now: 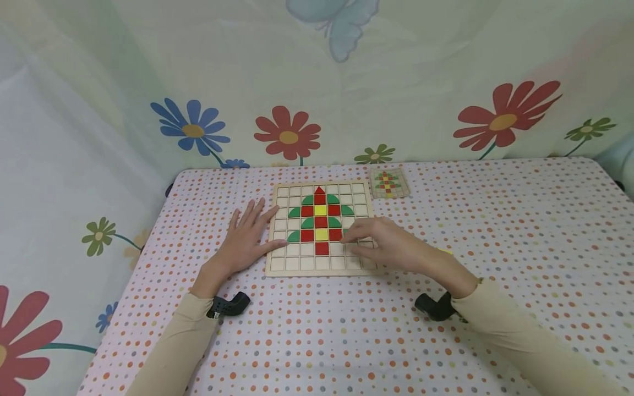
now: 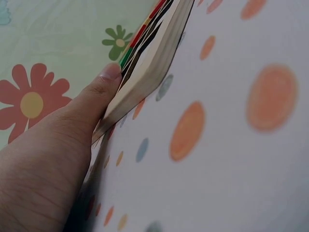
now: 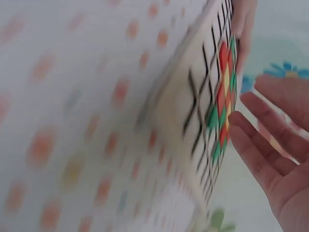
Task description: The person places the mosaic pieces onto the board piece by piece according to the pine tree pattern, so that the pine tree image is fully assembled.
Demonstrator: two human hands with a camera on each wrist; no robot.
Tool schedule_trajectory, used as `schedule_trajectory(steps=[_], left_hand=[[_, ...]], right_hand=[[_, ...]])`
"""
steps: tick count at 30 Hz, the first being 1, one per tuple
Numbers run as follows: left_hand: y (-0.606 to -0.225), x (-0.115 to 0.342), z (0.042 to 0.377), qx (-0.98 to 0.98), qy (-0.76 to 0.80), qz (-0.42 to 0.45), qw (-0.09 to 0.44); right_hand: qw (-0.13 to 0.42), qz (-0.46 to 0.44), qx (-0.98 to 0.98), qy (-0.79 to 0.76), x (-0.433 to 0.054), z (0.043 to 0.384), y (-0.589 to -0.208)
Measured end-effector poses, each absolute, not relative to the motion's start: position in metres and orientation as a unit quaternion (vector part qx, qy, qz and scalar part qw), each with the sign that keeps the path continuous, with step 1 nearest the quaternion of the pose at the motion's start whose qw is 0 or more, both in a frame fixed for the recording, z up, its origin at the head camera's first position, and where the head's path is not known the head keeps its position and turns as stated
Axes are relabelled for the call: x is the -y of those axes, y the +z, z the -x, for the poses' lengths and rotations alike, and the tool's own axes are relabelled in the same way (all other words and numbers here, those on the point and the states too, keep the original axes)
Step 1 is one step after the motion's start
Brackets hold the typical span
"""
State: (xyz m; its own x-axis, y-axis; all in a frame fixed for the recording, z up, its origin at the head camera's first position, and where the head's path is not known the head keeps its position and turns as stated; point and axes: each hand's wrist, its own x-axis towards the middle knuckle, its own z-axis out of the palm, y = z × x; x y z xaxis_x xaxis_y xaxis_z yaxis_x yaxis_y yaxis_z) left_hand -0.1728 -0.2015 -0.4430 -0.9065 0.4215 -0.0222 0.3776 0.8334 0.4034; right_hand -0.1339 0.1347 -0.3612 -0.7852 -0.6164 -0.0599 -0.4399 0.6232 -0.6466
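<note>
A wooden grid board [image 1: 297, 264] lies on the table, with red, yellow and green tiles set in a tree shape. At the top of the tree is a red triangle tile [image 1: 319, 191]; green rounded tiles [image 1: 294, 212] flank red and yellow squares. My left hand [image 1: 244, 236] rests with spread fingers at the board's left side, its thumb [image 2: 99, 94] across the wooden rim. Over the lower right of the grid hovers my right hand [image 1: 383, 242], fingers loosely bent and partly covering a green tile. In the right wrist view nothing shows between those fingers [image 3: 256, 150].
A small pattern card [image 1: 402, 187] with a similar tree picture lies just beyond the board's upper right corner. Something yellow [image 1: 446, 251] peeks out behind the right forearm. Dotted cloth [image 1: 317, 341] covers the table, and a flowered curtain [image 1: 386, 93] hangs behind it.
</note>
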Motion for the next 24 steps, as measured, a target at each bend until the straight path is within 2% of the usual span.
schedule_trajectory(steps=[6, 12, 17, 24], left_hand=[[-0.444, 0.201, 0.172, -0.955, 0.205, -0.206, 0.060], [-0.443, 0.202, 0.171, -0.956, 0.202, -0.203, 0.058], [-0.444, 0.203, 0.171, -0.957, 0.203, -0.200, 0.061], [-0.444, 0.201, 0.172, -0.957, 0.201, -0.202, 0.058]], right_hand=[[0.112, 0.250, -0.921, -0.277, -0.193, 0.120, -0.353], [0.078, 0.209, -0.943, -0.248, -0.240, 0.105, -0.366], [0.056, 0.171, -0.953, -0.245, -0.260, 0.100, -0.376], [0.072, 0.067, -0.960, -0.262, -0.267, 0.101, -0.377]])
